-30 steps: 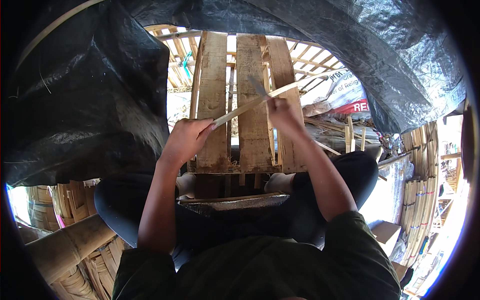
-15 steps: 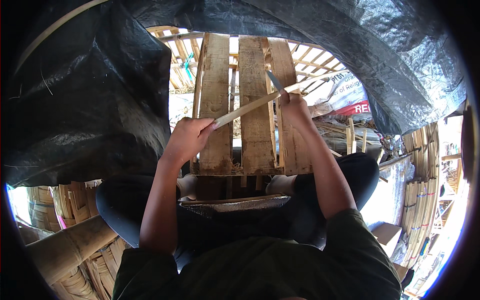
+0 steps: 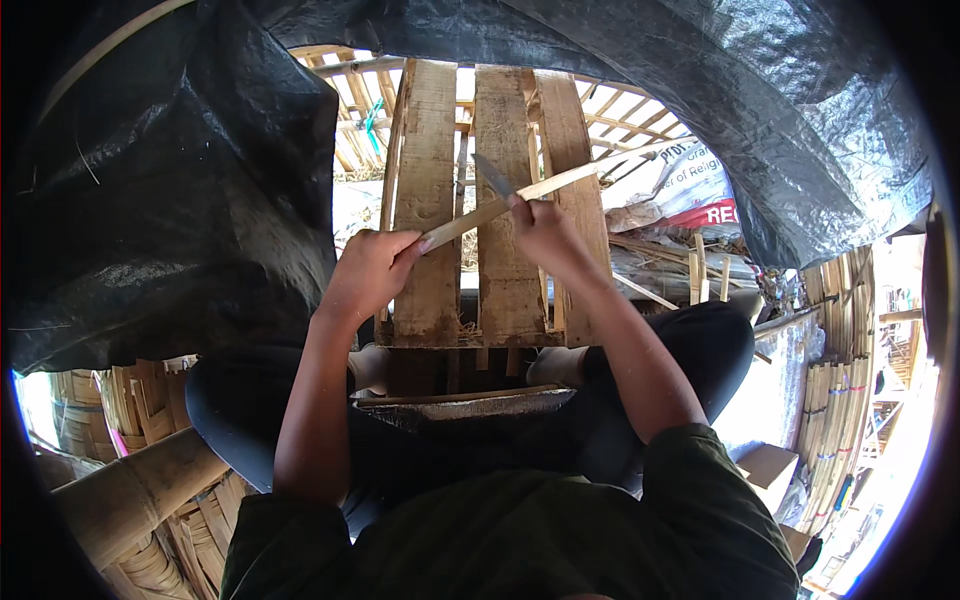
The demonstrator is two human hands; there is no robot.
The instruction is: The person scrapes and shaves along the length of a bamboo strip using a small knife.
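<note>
A long pale bamboo strip point(image 3: 560, 183) slants up to the right over a slatted wooden bench point(image 3: 427, 190). Its near end is pinched in my left hand point(image 3: 368, 275), thumb laid along the top. My right hand point(image 3: 550, 238) is closed around a knife point(image 3: 491, 176), whose handle the fingers hide. The grey blade crosses the strip near its middle and points up and left. Beyond the knife, the strip's far end reaches past the bench's right edge.
Black plastic sheeting point(image 3: 170, 200) hangs at the left and along the top. On the right are a printed sack point(image 3: 690, 190), loose bamboo pieces point(image 3: 690, 272) and stacked bamboo bundles point(image 3: 835, 430). A thick bamboo pole point(image 3: 145, 490) lies at the lower left.
My right hand and the knife have moved left and toward me along the strip, closer to my left hand. My left hand has barely moved and keeps its hold.
</note>
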